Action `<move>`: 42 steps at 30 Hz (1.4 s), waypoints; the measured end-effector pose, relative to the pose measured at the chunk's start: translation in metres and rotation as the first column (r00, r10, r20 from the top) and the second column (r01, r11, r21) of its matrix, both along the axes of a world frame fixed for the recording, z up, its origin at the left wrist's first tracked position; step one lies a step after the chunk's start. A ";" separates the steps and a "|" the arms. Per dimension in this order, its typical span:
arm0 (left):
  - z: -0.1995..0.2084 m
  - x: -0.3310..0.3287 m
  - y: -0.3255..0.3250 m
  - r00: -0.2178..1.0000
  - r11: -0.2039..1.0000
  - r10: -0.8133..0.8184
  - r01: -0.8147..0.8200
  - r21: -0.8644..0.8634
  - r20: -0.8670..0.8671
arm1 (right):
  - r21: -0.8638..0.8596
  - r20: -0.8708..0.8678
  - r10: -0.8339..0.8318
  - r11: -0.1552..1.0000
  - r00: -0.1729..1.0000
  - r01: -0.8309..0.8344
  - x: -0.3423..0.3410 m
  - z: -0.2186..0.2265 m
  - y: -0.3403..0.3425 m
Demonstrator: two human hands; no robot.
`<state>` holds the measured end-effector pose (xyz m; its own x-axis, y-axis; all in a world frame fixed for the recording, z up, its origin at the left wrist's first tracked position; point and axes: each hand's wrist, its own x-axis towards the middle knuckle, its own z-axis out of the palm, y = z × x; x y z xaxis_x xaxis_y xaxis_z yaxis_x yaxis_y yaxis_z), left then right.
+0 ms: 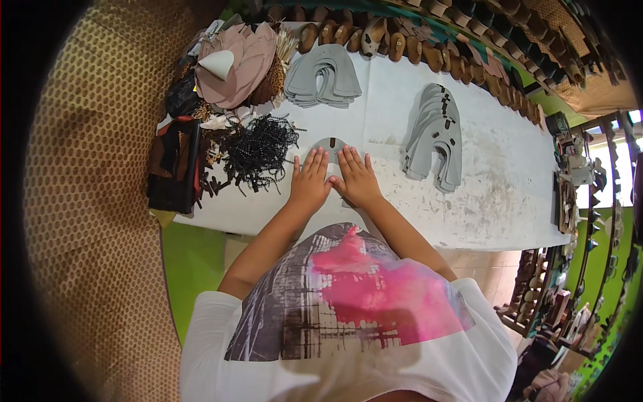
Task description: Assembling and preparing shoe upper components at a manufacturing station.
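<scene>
Both of my hands lie flat, side by side, on a grey curved shoe-upper piece (321, 145) at the table's near middle. A small brown strip (332, 142) sits at the top of its curve, between my fingertips. My left hand (311, 179) and my right hand (358, 179) have their fingers stretched out, thumbs close together. Most of the piece is hidden under them. To the right, a fanned stack of similar grey pieces (416, 137) has dark strips on its curves. Farther back lies another stack of grey U-shaped pieces (335, 63).
A tangled heap of black lacy strips (261, 151) lies left of my hands. Behind it are pink sheets (251, 57) with a white cone (217, 65). Wooden shoe lasts (415, 50) line the far edge of the white-covered table (495, 161). A woven panel (100, 167) stands left.
</scene>
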<state>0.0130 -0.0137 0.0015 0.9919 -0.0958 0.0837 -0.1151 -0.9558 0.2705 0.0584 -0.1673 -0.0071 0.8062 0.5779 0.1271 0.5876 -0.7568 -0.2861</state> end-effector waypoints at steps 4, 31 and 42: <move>0.002 -0.018 0.004 1.000 1.000 -0.012 0.012 -0.005 -0.019 | 0.003 -0.046 0.043 0.999 0.998 -0.043 -0.020 0.006 -0.020; 0.005 0.010 0.002 0.991 0.998 0.008 -0.016 0.061 0.135 | 0.047 0.097 -0.061 0.997 0.993 0.057 0.001 0.024 0.019; 0.016 0.038 0.008 0.993 1.000 0.003 -0.002 -0.005 0.114 | 0.071 -0.023 -0.078 0.994 0.997 0.080 0.033 0.019 0.032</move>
<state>0.0513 -0.0052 0.0179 0.9760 -0.0929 0.1968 -0.1433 -0.9549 0.2601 0.0915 -0.1349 0.0121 0.8517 0.5023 0.1494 0.5205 -0.7778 -0.3522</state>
